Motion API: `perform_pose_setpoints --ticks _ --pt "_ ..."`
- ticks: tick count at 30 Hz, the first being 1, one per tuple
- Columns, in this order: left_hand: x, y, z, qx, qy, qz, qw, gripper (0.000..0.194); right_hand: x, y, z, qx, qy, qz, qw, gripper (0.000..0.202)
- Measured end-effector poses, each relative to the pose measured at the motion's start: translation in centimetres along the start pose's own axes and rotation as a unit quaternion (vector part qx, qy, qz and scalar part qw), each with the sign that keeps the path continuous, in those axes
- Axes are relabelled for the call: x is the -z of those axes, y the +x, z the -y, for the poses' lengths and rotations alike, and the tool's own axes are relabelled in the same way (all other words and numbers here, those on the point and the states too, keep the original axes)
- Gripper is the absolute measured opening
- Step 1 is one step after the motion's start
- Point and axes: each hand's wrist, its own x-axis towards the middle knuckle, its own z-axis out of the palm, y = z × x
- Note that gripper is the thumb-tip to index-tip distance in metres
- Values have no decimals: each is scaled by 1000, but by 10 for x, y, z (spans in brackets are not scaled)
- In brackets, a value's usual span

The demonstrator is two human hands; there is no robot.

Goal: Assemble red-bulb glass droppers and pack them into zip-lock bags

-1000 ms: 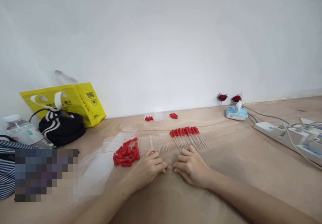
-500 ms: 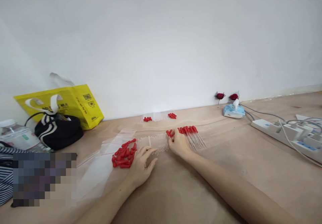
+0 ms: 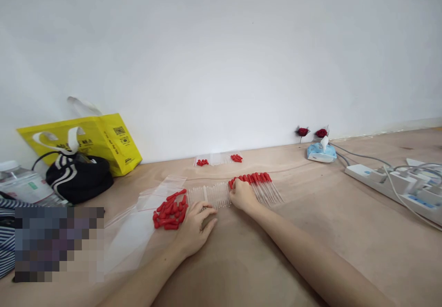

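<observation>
My right hand (image 3: 243, 196) is closed in a pinch at the left end of a row of glass droppers with red rubber bulbs (image 3: 265, 176). A red rubber bulb (image 3: 231, 184) shows at its fingertips; the fingers hide the rest of it. Left of that hand lies a row of clear glass tubes (image 3: 214, 194) with bare upper ends. My left hand (image 3: 195, 226) rests palm down at the near side of these tubes, fingers apart and holding nothing. Beside it, a pile of loose red bulbs (image 3: 169, 212) lies on a clear zip bag (image 3: 133, 238).
Against the wall lies another clear bag (image 3: 219, 158) with red bulbs and tubes. At left stand a yellow bag (image 3: 120, 155), a black pouch (image 3: 81, 180) and a plastic jar (image 3: 27, 185). At right are a tissue pack (image 3: 321, 153), two red roses (image 3: 303, 132) and a power strip (image 3: 366, 174) with cables.
My right fingertips have shifted slightly down and curl more tightly at the row's left end. My left hand stays nearly still, and the view has tilted a little.
</observation>
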Motion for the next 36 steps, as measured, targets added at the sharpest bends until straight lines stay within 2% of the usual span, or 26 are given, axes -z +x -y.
perform_pose_setpoints --ticks 6,10,14,17,19,22,26,29,33,36 --pt "-1 0 -3 23 49 -4 999 15 -2 1 5 -8 -28 -10 1000 23" --pt "5 4 -3 58 107 -31 992 14 1 -1 8 3 -48 -12 999 22" --pt "30 15 10 166 194 -44 966 14 3 -3 11 10 -60 -3 998 22" --pt "54 23 30 270 228 7 936 19 4 -3 15 3 -66 11 998 21" --pt "65 25 43 294 226 32 928 21 5 -2 18 -5 -68 21 997 20" --pt "71 24 55 301 227 46 925 22 6 1 21 -17 -65 33 997 19" --pt "68 23 61 300 235 45 923 24 8 4 21 -29 -57 39 997 18" --pt "66 32 70 291 228 51 928 26 13 4 19 -26 -49 35 998 21" --pt "61 52 87 243 195 95 945 23 23 -4 11 8 -28 31 999 25" --pt "56 63 97 213 171 130 953 20 29 -21 -7 60 -5 32 998 19"
